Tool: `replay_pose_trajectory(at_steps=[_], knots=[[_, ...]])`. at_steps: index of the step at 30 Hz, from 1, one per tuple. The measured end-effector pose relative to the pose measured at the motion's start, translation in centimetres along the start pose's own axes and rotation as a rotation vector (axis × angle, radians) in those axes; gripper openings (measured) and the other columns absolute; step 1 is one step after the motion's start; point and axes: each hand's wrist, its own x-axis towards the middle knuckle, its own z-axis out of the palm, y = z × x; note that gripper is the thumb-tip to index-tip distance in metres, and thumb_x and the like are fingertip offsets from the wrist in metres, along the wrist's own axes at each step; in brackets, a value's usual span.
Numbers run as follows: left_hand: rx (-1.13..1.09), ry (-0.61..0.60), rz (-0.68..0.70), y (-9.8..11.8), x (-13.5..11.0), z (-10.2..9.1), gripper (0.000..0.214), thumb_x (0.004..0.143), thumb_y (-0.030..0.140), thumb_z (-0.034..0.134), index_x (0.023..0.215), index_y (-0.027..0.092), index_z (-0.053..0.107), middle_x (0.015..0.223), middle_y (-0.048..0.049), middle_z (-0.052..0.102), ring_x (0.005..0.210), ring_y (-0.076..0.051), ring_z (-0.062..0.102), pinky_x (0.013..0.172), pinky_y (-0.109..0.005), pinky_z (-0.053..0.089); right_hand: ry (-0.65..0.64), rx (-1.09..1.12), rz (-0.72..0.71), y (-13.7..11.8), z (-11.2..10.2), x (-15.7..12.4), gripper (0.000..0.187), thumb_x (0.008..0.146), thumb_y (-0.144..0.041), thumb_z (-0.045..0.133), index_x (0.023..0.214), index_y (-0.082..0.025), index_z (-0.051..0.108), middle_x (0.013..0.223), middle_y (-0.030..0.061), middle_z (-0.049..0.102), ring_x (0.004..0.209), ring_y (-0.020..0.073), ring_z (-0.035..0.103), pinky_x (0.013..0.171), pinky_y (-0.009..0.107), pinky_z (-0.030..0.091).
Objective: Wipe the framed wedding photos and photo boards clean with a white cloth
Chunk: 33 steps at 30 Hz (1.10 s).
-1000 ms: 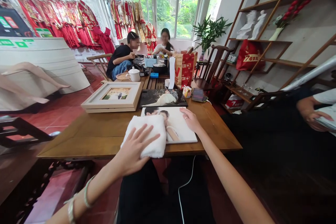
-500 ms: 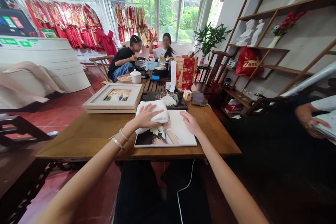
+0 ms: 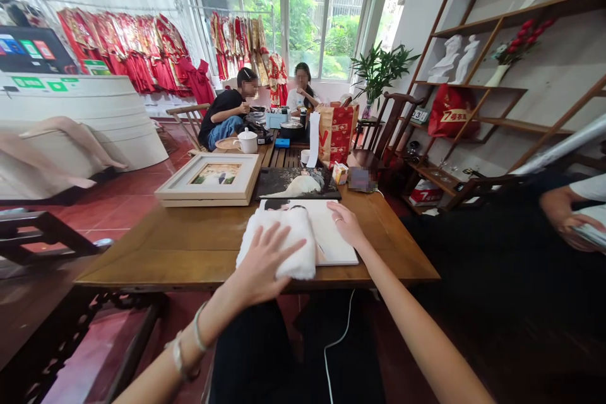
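Left hand (image 3: 262,265) lies flat, fingers spread, on the towel (image 3: 284,241); right hand (image 3: 347,225), at 3 o'clock, rests open on the photo (image 3: 331,240).

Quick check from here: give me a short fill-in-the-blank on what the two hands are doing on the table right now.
1. The left hand lies flat on a white ____.
2. The right hand rests on a photo print with a ____ on one finger.
3. The wooden picture frame lies to the ____ of the print.

Missing words: towel; ring; left
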Motion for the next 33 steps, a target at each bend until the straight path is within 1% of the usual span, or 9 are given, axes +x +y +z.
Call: replay_pose_trajectory(at_steps=[3,6,9,16,18,20,24,27,33], knots=[[-0.021,-0.022,0.003,2.2,-1.9,0.2,0.085,0.067,0.027,0.061,0.143,0.039,0.028,0.153,-0.0064,0.022,0.14,-0.039,0.012,0.107,-0.064,0.011,-0.014,-0.012,0.004,-0.1,-0.1,0.0,0.041,0.074,-0.011,0.044,0.104,-0.02,0.069,0.121,0.0068,0.064,0.117,0.0217,0.056,0.107,0.042,0.038],[-0.023,-0.019,0.005,2.4,-1.4,0.3,0.083,0.068,0.029,0.062,0.143,0.04,0.028,0.152,-0.0071,0.024,0.139,-0.04,0.014,0.106,-0.065,0.013,-0.029,-0.021,0.002,-0.2,-0.2,0.0,0.04,0.075,-0.012,0.043,0.105,-0.019,0.069,0.122,0.0079,0.063,0.118,0.0224,0.055,0.108,0.043,0.037],[-0.003,0.004,0.023,1.0,1.4,0.3,0.076,0.074,0.034,0.061,0.143,0.038,0.03,0.15,-0.0086,0.028,0.138,-0.04,0.019,0.106,-0.064,0.016,-0.037,-0.03,0.0,-0.1,-0.3,0.0,0.04,0.076,-0.012,0.043,0.106,-0.019,0.069,0.123,0.0086,0.063,0.119,0.0228,0.055,0.108,0.043,0.036],[0.085,0.029,-0.022,-2.9,10.2,0.9,0.062,0.083,0.046,0.054,0.141,0.035,0.036,0.146,-0.0098,0.036,0.134,-0.037,0.027,0.103,-0.061,0.022,-0.04,-0.02,-0.025,0.4,-0.4,0.1,0.04,0.076,-0.013,0.045,0.107,-0.02,0.068,0.122,0.0073,0.063,0.117,0.0219,0.056,0.107,0.043,0.037],[0.1,0.053,-0.042,-3.3,11.7,1.2,0.061,0.084,0.047,0.052,0.141,0.035,0.035,0.145,-0.0096,0.037,0.133,-0.037,0.028,0.104,-0.06,0.022,-0.032,-0.012,-0.029,0.4,-0.3,0.2,0.04,0.076,-0.013,0.045,0.107,-0.021,0.069,0.122,0.0064,0.064,0.117,0.0218,0.056,0.107,0.042,0.038],[0.111,0.073,-0.061,-3.2,12.4,1.5,0.06,0.085,0.047,0.049,0.142,0.033,0.035,0.144,-0.0107,0.038,0.132,-0.037,0.029,0.103,-0.061,0.021,-0.026,-0.013,-0.026,0.4,-0.2,0.2,0.04,0.075,-0.013,0.045,0.106,-0.021,0.069,0.121,0.0066,0.064,0.117,0.022,0.056,0.106,0.042,0.038],[0.107,0.101,-0.06,-1.9,11.3,1.7,0.059,0.085,0.045,0.049,0.141,0.031,0.036,0.141,-0.0115,0.041,0.132,-0.038,0.03,0.103,-0.061,0.021,-0.013,-0.032,-0.009,0.3,-0.1,0.2,0.039,0.075,-0.013,0.045,0.106,-0.018,0.069,0.12,0.0094,0.064,0.115,0.023,0.057,0.105,0.043,0.039],[0.075,0.108,-0.024,-0.1,8.6,1.8,0.062,0.083,0.044,0.052,0.141,0.032,0.036,0.142,-0.0115,0.04,0.133,-0.039,0.027,0.104,-0.061,0.02,0.004,-0.038,-0.026,0.4,0.0,0.2,0.037,0.075,-0.014,0.046,0.104,-0.019,0.069,0.119,0.009,0.065,0.114,0.0231,0.058,0.104,0.044,0.04],[0.001,0.13,-0.001,4.9,2.6,2.6,0.073,0.077,0.047,0.058,0.143,0.035,0.03,0.148,-0.011,0.031,0.138,-0.041,0.017,0.107,-0.064,0.011,0.006,-0.022,-0.042,0.4,0.0,0.0,0.038,0.074,-0.012,0.044,0.103,-0.019,0.069,0.118,0.0095,0.065,0.115,0.0229,0.057,0.105,0.044,0.038]])
